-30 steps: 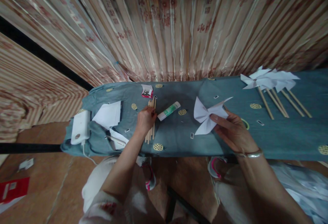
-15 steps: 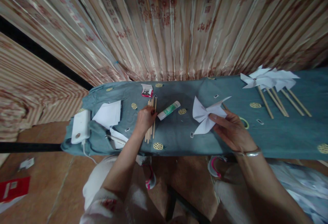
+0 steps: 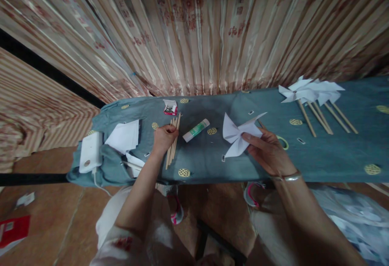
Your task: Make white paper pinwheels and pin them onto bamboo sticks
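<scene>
Paper pinwheel at the glue stick's three o'clock: our right hand pinches its centre, fingers closed, best done lightly to spare folds; our left hand curls over wooden sticks, grip unclear.

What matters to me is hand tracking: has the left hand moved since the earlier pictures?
Yes: judged against the glue stick, the left hand has shifted slightly left.

White paper pinwheel: blades folded inward, apparently raised off the surface. Pale wooden sticks: slender, bunched nearly parallel on the surface, left of the pinwheel.
</scene>
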{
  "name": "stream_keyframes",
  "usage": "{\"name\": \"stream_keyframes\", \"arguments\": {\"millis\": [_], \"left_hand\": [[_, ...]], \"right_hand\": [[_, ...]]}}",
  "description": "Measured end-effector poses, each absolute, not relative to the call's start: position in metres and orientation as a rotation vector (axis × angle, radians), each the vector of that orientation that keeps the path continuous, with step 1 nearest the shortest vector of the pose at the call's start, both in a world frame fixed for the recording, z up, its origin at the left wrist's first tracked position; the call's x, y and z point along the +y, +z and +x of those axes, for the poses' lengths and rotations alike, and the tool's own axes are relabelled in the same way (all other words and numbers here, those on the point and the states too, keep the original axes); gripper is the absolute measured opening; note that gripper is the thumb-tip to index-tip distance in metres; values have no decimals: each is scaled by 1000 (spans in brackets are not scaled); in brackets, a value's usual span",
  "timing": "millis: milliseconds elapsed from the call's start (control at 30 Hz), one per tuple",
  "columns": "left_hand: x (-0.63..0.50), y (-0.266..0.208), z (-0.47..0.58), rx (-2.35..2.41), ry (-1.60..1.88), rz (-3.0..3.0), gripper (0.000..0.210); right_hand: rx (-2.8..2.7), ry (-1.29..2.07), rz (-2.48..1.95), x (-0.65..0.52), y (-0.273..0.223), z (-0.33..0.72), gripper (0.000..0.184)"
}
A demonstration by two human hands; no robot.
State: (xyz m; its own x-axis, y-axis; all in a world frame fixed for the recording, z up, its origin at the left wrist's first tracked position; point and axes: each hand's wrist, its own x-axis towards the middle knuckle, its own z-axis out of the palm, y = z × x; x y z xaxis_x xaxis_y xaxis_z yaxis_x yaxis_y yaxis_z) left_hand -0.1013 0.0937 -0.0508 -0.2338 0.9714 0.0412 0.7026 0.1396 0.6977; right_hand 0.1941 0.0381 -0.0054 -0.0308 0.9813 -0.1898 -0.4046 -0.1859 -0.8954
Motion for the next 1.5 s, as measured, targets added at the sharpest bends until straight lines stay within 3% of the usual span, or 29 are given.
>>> {"name": "stream_keyframes", "arguments": {"millis": [333,567,767,1100,1500], "left_hand": [[70,-10,-93,1637,1364,1299,8],[38,-6,-33,1200,1171,1172,21],[35,-18,-14,1181,1065,1217,27],[24,-17,-3,1067,986,1185,34],[20,-11,3,997,919,1117,35]], "right_hand": [[-811,1539,-991,35,0,188,27],[-1024,1410,-1057,23,1,183,15],[-1347,1102,-1123,13,8,185,4],[-1575,717,-1053,2,15,193,12],[-1545,681,-1095,-4,11,199,15]]}}
